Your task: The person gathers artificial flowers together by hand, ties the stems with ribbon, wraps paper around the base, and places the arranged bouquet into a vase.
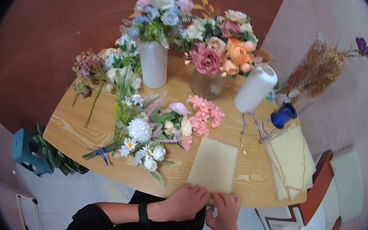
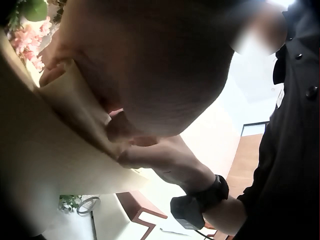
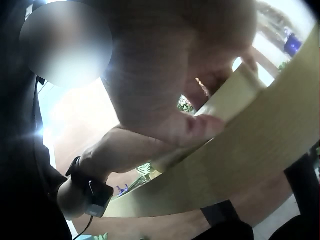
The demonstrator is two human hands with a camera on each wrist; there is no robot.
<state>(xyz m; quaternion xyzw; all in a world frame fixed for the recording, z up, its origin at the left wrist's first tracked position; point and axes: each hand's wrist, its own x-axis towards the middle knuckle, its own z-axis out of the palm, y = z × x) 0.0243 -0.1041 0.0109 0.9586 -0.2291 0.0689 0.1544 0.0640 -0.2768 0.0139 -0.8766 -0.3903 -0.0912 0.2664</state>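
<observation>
A rectangular sheet of cream wrapping paper [image 1: 214, 163] lies flat on the table, its near edge at the table's front edge. Side by side at that edge, my left hand [image 1: 186, 200] and right hand [image 1: 226, 213] pinch the paper between thumbs and fingers. In the left wrist view the paper's edge [image 2: 77, 90] curls up beneath the fingers. A raised fold of paper [image 3: 235, 95] shows at the thumb and fingers in the right wrist view. Left of the sheet lies a bunch of artificial flowers [image 1: 139, 130], its stems tied with blue ribbon [image 1: 99, 153].
More cream sheets [image 1: 293, 160] are stacked at the right, near a blue ribbon spool [image 1: 283, 115] and scissors [image 1: 252, 144]. At the back stand a flower-filled white vase [image 1: 153, 67], a glass vase [image 1: 207, 86] and another white vase [image 1: 256, 89]. Loose pink blossoms [image 1: 204, 115] lie beyond the sheet.
</observation>
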